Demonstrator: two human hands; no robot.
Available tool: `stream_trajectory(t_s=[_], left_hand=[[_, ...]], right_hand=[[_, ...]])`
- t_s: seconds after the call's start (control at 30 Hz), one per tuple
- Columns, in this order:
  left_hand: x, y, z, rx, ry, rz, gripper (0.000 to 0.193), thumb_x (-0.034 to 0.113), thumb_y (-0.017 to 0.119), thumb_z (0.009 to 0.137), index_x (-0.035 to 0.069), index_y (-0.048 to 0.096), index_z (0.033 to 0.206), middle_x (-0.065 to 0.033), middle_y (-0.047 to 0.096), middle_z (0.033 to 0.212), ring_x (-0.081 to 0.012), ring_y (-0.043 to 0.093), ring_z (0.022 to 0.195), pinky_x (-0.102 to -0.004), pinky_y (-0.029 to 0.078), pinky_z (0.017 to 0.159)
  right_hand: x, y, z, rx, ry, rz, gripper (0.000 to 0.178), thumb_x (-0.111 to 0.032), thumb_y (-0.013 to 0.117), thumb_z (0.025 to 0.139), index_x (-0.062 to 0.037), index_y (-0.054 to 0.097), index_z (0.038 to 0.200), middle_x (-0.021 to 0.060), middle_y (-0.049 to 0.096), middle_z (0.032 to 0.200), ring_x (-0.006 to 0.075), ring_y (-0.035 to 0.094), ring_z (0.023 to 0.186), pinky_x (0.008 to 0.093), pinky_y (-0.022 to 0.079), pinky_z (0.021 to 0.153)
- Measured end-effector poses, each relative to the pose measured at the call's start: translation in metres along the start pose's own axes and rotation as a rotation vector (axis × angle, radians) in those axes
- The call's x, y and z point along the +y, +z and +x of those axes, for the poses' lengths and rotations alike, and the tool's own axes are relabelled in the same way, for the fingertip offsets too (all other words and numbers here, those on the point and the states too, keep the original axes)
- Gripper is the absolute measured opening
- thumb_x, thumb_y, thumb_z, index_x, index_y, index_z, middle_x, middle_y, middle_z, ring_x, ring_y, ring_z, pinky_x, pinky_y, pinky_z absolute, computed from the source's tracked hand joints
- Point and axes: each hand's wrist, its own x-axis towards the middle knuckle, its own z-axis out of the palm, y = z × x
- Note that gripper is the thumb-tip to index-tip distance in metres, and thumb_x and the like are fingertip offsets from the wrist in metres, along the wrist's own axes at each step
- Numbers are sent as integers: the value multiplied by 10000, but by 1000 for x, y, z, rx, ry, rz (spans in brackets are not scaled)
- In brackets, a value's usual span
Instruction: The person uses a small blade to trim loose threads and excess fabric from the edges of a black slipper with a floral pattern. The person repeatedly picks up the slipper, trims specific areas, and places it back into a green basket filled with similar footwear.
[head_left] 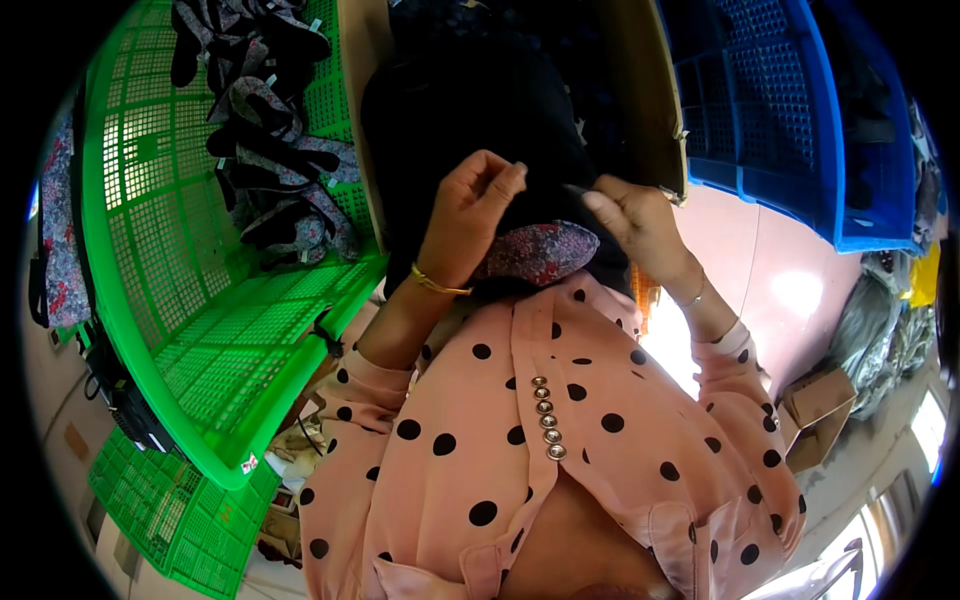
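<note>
My left hand (468, 215) is raised above my lap, thumb and fingertips pinched together. Whatever it pinches, if anything, is too small to make out. Across from it, my right hand (640, 222) is closed around a small dark pointed tool (576, 189), whose tip juts toward the left hand; the rest of it is hidden in the fingers. A floral fabric piece (540, 250), grey and red with a rounded end, lies on my lap below and between the hands. Dark cloth (470, 110) covers my legs behind it.
At the left stands a large green plastic crate (180, 220) holding several floral and black fabric pieces (285, 165). An open cardboard box (655, 110) is ahead. Blue crates (760, 100) stand to the right, near plastic bags (870, 320) and a small carton (820, 405). Another green crate (185, 515) sits lower left.
</note>
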Motion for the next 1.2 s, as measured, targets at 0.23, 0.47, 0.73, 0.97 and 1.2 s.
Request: stream_trajectory(t_s=[0.23, 0.47, 0.73, 0.97, 1.2], left_hand=[[50, -24, -51, -46, -139, 719, 264, 144, 640, 915, -2, 615, 1134, -127, 660, 1045, -221, 625, 965, -317, 484, 792], [10, -6, -71, -144, 143, 618, 382, 101, 702, 855, -86, 582, 1165, -172, 636, 1092, -224, 599, 992, -325, 473, 871], [23, 7, -66, -294, -267, -506, 325, 76, 726, 856, 11, 630, 1160, -59, 646, 1153, -140, 584, 1067, -278, 458, 955], [20, -2, -60, -344, -216, -391, 386, -72, 629, 867, -38, 555, 1245, -158, 607, 1240, -254, 576, 1173, -380, 446, 1044], [26, -13, -40, -362, -101, -198, 301, -37, 696, 833, -52, 620, 1124, -85, 669, 1043, -123, 617, 916, -271, 497, 814]], right_hand=[[13, 8, -20, -173, 224, 237, 440, -351, 731, 849, 29, 616, 1038, 166, 645, 788, 206, 609, 654, 300, 471, 616], [13, 13, -25, -28, 122, 452, 317, -115, 777, 803, 35, 612, 1028, 85, 617, 805, 118, 558, 694, 240, 464, 656], [-20, -16, -26, 226, -378, 297, 396, 14, 813, 671, -8, 625, 1019, 74, 660, 885, 138, 624, 665, 228, 474, 543], [-34, -27, -32, 170, -263, 380, 398, -14, 811, 700, -36, 593, 1032, 73, 656, 907, 118, 634, 738, 217, 476, 607], [-49, -33, -20, 167, -165, 343, 321, -38, 756, 782, -19, 555, 1031, 101, 610, 825, 145, 569, 677, 259, 458, 601]])
